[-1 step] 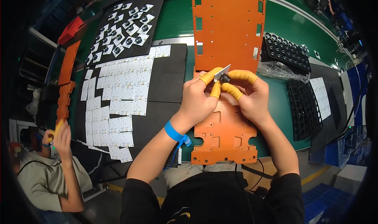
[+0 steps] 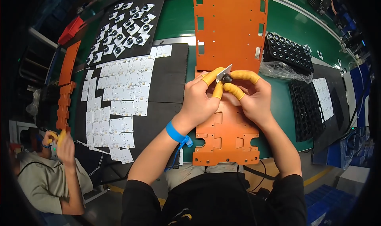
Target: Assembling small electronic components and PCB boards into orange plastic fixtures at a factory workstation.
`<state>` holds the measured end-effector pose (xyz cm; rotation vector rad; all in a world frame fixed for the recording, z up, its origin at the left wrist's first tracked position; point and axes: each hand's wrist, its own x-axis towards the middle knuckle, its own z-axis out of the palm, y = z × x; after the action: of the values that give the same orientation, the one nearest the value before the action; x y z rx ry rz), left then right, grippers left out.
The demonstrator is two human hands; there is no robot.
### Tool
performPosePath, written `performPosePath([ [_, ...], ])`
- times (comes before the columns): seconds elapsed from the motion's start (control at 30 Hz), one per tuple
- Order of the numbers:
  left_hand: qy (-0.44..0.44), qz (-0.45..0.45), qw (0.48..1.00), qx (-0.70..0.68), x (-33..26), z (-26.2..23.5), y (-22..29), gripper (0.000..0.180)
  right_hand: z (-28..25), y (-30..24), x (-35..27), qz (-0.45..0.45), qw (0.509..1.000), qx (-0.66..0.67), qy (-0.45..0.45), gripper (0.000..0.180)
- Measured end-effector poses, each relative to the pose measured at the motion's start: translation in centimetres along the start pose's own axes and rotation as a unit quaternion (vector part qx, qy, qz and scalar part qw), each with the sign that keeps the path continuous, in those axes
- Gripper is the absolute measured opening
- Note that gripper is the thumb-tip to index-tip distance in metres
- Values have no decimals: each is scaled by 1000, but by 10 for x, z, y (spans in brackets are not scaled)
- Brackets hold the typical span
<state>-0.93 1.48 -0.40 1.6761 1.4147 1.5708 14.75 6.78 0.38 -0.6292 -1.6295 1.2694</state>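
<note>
My left hand (image 2: 199,103), with yellow finger cots and a blue wrist strap, pinches a small white circuit board (image 2: 224,72) by its edge, tilted up. A black round lens-like part (image 2: 227,78) sits against the board's face. Yellow-capped thumb and forefinger of my right hand (image 2: 256,97) close on that black part from the right; their exact contact is partly hidden. Both hands are above an orange fixture plate (image 2: 226,134) with cut-outs, whose near end lies toward me. Behind it is a larger orange panel (image 2: 230,31) with slots.
At left, rows of white circuit boards (image 2: 123,83) cover a black mat (image 2: 168,81). Beyond are several boards with black round parts (image 2: 129,25). Black trays (image 2: 287,53) and clear plastic wrap (image 2: 285,72) lie right. A co-worker's hand (image 2: 65,148) works at far left by orange fixtures (image 2: 65,103).
The co-worker's raised hand at far left has shifted slightly down and to the right. My own hands and the circuit board stay practically in place.
</note>
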Motion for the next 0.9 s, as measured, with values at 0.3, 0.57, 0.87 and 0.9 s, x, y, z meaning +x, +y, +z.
performPosePath([
  [0.3, 5, 158, 979, 130, -3, 1, -1, 33, -5, -8, -1, 102, 988, 116, 10, 21],
  [0.57, -48, -7, 987, -154, 5, -6, 1, 26, -18, -12, 10, 57, 998, 16, -10, 38],
  [0.87, -62, -42, 965, -249, 8, -17, -15, 32, -21, 5, 6, 37, 997, -19, -63, 32],
  [0.9, -62, -37, 969, -235, 9, -17, -17, 31, -21, 6, 6, 27, 998, -38, -50, 32],
])
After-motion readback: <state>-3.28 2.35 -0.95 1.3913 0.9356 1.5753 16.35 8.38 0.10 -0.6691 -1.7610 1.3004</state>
